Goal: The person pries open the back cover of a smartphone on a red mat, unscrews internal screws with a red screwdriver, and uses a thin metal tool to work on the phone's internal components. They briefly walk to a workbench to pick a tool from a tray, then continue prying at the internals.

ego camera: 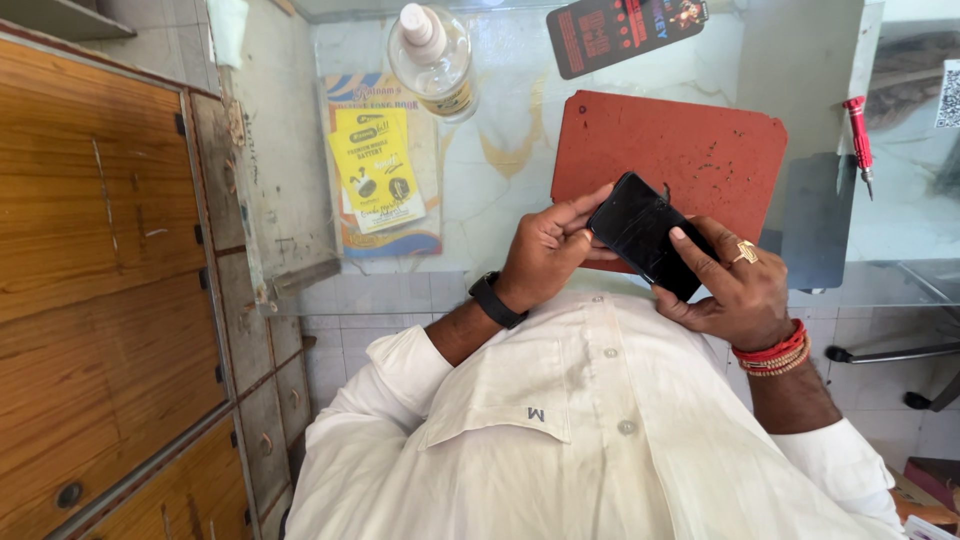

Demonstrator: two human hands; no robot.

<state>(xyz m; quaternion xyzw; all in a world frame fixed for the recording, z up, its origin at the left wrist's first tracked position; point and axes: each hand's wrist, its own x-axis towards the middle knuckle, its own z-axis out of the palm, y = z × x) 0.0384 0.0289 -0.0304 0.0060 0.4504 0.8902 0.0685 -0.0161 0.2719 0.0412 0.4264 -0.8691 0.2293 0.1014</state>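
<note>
A person in a white shirt holds a black smartphone (pixel 648 234) with both hands at the centre of the frame, above the near edge of a glass-topped bench (pixel 500 170). The left hand (pixel 545 255), with a black wristband, curls its fingers around the phone's left end. The right hand (pixel 735 285), wearing a ring and red bangles, grips the phone's lower right end, one finger laid across its dark face. The phone tilts diagonally over a red-brown work mat (pixel 690 150) lying on the bench. At upper centre stands a clear plastic bottle (pixel 433 55) beside a yellow printed card (pixel 375 170). A red screwdriver (pixel 860 140) lies at right. Wooden drawers (pixel 100 270) fill the left side.
</note>
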